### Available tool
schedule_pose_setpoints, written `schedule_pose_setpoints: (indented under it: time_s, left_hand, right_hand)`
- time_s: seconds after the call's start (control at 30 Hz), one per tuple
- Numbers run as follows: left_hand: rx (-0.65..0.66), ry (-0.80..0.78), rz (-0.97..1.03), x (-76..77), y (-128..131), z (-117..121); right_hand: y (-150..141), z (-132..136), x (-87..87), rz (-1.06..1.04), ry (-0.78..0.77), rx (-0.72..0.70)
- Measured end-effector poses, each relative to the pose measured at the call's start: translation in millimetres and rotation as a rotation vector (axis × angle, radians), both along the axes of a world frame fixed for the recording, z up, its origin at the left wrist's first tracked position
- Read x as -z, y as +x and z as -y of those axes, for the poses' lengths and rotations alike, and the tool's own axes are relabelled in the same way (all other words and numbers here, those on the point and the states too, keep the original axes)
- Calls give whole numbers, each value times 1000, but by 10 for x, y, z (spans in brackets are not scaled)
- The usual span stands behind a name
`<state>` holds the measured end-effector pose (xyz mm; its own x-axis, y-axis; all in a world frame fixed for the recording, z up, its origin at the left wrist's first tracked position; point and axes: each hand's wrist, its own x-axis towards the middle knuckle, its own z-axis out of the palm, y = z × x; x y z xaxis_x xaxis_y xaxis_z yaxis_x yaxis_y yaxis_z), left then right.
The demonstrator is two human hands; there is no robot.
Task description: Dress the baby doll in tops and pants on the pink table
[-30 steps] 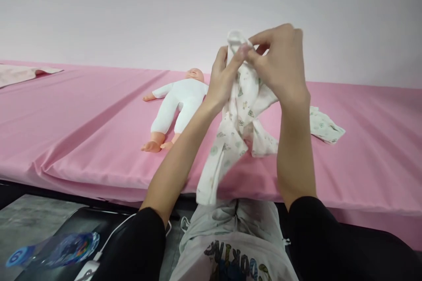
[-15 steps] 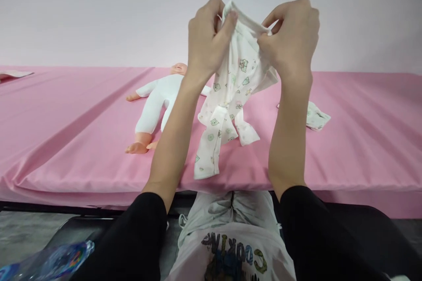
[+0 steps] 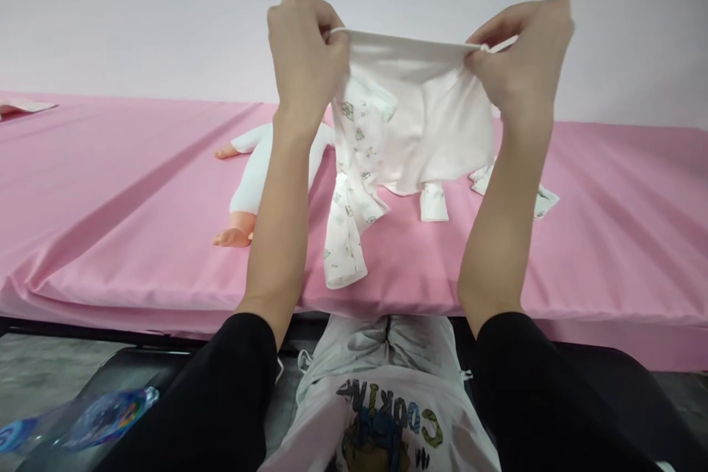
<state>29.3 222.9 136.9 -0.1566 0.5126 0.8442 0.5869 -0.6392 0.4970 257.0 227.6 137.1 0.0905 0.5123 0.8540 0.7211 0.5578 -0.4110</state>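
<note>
A white baby shirt (image 3: 423,114) with small green and brown animal prints hangs between my hands above the pink-covered table. My left hand (image 3: 307,51) pinches one end of its edge, and my right hand (image 3: 523,55) pinches the other end. The edge is pulled straight, showing the plain inner side. One printed sleeve (image 3: 346,251) dangles low on the left; a shorter white cuff (image 3: 434,203) shows at the right. Behind my left forearm lies a baby doll (image 3: 251,184) in a white suit, its head hidden by my arm and hand.
Another small printed cloth piece (image 3: 546,200) lies partly behind my right forearm. The pink table cover (image 3: 122,236) has folds and ends at a pale wall. A pinkish item (image 3: 25,106) lies far left. A plastic bottle (image 3: 94,417) rests on a black chair (image 3: 138,360) at lower left.
My hands have moved apart, the left one further left and the right one slightly right. The shirt's bunched edge has become a taut line and its inner side has opened toward me.
</note>
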Motion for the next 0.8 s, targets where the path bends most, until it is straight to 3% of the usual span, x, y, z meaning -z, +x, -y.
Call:
schedule_pose_setpoints:
  time_s: [0.1,0.17,0.23,0.4,0.6,0.8]
  left_hand:
    - [-156,100,-138,-20,-100,-33]
    - [-177,120,-122,-34,-164,-41]
    - [-163,140,-100,-46,-235,-39]
    - [-89,111,-42,-33,-405,-9]
    - [-212,34,-37,48,-539,-56]
    - [-318,-124,-42,89,-699,-129]
  right_hand:
    - [-12,91,-56,-105,163,-234]
    - [1,124,-80,-195,175,-360]
    - [43,139,-88,-264,169,-374]
    - [211,119,-37,-136,183,-86]
    - [333,48,2,-48,111,165]
    - [528,-61,25,-130,202,287]
